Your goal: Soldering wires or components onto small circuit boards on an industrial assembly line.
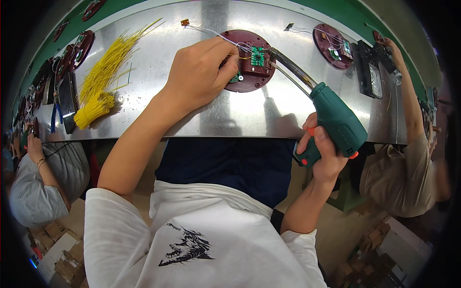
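My right hand [322,151] is wrapped round the grip of a green soldering gun [340,117] with red buttons. Its long metal tip reaches left to a green circuit board [258,56]. The board sits in a round dark red plastic housing [247,85], which lies on the metal table. My left hand [204,72] is closed in a pinch over the housing's left side, with a thin yellow wire at its fingertips. White wires [211,31] run from the housing to a small brown part [185,22] at the upper left. My left fingers partly hide the housing.
A bundle of yellow wires [93,110] lies on the metal table [158,62] to the left, beside blue-handled pliers [56,115]. Another round red housing [319,41] and a black rectangular holder [370,72] are at the right. Co-workers sit on both sides.
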Available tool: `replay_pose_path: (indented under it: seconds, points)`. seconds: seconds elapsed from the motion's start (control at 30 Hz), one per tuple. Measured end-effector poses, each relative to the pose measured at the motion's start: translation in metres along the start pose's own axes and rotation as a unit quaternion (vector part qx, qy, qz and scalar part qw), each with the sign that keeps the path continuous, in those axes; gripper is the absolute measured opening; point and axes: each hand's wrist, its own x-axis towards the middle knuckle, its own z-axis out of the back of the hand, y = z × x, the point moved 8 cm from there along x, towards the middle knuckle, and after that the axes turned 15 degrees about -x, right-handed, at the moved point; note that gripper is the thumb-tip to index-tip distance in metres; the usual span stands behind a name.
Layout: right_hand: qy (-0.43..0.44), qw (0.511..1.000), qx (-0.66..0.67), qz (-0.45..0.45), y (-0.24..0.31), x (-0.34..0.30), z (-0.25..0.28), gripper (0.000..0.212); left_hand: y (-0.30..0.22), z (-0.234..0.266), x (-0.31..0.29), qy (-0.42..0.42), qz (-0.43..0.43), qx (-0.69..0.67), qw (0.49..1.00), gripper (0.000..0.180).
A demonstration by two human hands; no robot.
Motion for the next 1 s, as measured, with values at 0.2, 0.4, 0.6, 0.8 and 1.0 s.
replay_pose_path:
  seconds: [0.2,0.4,0.6,0.8,1.0]
  points:
    - [-0.005,1.000,-0.012,0.003,0.003,0.001,0.004,0.038,-0.005,0.004,-0.001,-0.021,-0.015,-0.006,1.000,0.006]
    - [-0.013,1.000,-0.011,0.013,0.007,-0.001,0.004,0.038,-0.012,0.008,-0.002,-0.053,-0.056,0.019,0.997,0.007]
    - [-0.001,1.000,-0.029,0.000,0.009,0.000,-0.001,0.038,-0.023,0.001,0.000,-0.034,-0.122,0.091,0.988,0.010]
    - [0.009,1.000,-0.019,0.003,0.005,-0.001,-0.002,0.038,-0.023,0.001,-0.001,-0.033,-0.123,0.093,0.988,0.010]
    - [0.015,0.999,-0.028,-0.013,0.004,0.000,-0.006,0.037,-0.022,0.001,-0.003,-0.027,-0.128,0.087,0.988,0.010]
